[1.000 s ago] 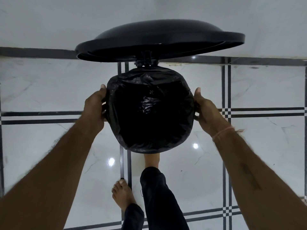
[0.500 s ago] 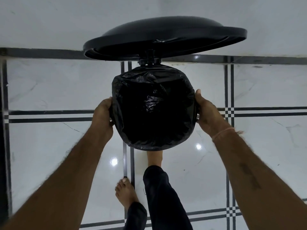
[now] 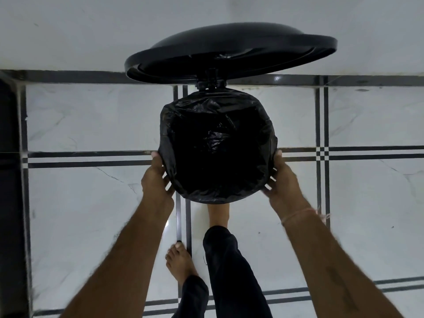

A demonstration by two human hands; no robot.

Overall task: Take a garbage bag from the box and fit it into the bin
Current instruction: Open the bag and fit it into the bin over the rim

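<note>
Already the garbage bag [image 3: 218,145] sat fitted beneath the raised bin lid [image 3: 229,49], its mouth folded outward. My left hand [image 3: 156,182] and right hand [image 3: 284,184], fingers fairly straight, pressed the overhang on either side. Next, I judged, tucking the near edge snug.

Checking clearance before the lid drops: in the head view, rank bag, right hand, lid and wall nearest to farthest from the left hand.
1. Bag: the left hand touches its left side.
2. Right hand (across the bag) and lid (raised behind it): too close to call.
3. Wall: behind the lid.
</note>
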